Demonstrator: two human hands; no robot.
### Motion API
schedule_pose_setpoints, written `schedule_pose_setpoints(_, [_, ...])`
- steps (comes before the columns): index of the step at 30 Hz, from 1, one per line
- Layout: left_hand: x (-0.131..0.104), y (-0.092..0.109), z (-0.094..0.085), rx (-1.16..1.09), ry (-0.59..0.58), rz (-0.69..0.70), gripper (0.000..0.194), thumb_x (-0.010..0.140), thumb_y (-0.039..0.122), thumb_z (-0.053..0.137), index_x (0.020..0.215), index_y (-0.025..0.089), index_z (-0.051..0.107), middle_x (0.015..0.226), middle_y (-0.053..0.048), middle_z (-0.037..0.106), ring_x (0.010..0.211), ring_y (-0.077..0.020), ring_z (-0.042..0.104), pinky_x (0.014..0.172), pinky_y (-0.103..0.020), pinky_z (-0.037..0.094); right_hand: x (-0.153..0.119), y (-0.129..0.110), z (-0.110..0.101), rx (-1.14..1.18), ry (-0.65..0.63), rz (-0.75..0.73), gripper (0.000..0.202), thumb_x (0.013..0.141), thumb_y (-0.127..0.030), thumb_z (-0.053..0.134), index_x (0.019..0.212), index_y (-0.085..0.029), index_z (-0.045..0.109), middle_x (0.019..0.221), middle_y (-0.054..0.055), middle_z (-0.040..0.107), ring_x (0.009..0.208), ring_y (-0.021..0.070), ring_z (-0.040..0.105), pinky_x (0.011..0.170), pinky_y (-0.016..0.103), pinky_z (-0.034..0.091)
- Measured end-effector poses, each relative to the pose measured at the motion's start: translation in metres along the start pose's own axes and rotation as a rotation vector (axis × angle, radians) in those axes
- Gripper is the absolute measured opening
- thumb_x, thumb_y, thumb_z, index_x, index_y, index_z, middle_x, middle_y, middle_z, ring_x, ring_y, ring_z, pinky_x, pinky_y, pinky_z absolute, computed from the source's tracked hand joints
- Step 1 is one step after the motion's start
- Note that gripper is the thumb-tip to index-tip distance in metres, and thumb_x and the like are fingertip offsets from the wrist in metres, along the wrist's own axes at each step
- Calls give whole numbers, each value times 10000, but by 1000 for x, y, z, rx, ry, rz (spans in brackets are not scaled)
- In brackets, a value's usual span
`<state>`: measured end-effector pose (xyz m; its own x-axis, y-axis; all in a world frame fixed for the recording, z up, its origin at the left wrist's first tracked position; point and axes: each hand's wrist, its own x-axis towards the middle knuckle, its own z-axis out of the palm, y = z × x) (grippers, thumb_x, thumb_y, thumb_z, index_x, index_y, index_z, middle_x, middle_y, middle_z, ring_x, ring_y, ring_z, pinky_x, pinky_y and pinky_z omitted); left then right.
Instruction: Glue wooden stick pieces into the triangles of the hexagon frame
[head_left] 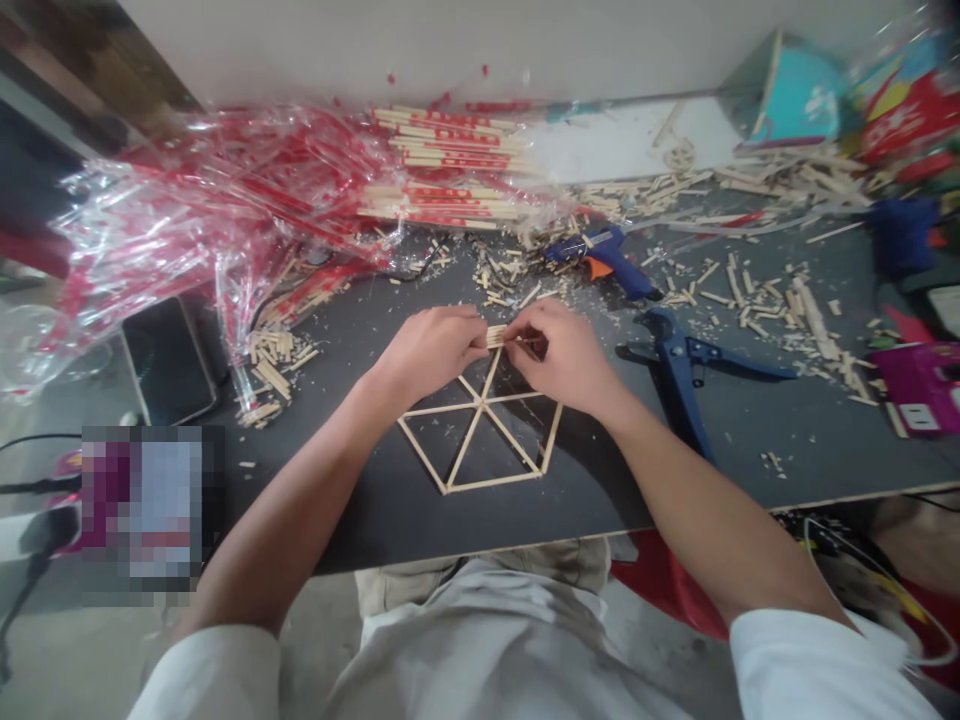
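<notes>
A phone (169, 358) is placed at left on the table (367, 525). One end of a stick bundle (495, 336) is pinched by the left hand (441, 342), at the far edge of the wooden frame (481, 404); the other end is pinched by the right hand (562, 352). A cutter (677, 355) is laid farther right.

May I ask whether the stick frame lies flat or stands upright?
The stick frame lies flat: its spokes spread across the dark tabletop.

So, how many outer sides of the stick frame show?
3: left side, near side, right side. The left hand and right hand may hide more.
</notes>
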<state>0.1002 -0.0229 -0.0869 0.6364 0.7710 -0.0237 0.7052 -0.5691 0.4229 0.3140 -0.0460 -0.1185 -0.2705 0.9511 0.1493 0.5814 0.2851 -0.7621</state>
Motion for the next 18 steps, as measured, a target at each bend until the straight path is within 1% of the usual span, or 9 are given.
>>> schedule_pose_setpoints(4, [0,3,-2,15,-3,-17,137,948,175,660,816,164,695,891,-46,703,785,-171,627,678,-278,398,-3,-2,10,-10,53,10,67,854,-192,644,834,-231,593,947,64,575,815,204,607,755,394,546])
schedule_pose_setpoints(9, [0,3,-1,26,11,-11,153,941,160,634,795,167,679,870,-41,693,755,-162,621,650,-276,390,-3,-2,15,-56,93,-26,126,829,-156,620,819,-247,533,920,60,553,854,224,601,749,406,532])
schedule_pose_setpoints(13, [-1,3,0,41,7,-23,164,938,148,617,783,165,670,866,-46,686,753,-165,620,635,-277,381,-3,0,17,-63,102,-28,137,823,-163,624,816,-248,518,932,62,549,844,222,593,743,408,524])
schedule_pose_setpoints(18, [0,5,-3,49,-11,-31,168,945,161,613,790,164,679,879,-49,693,746,-165,617,618,-278,365,-2,1,17,-40,97,-26,105,830,-184,629,820,-241,542,924,60,550,832,217,590,741,403,521])
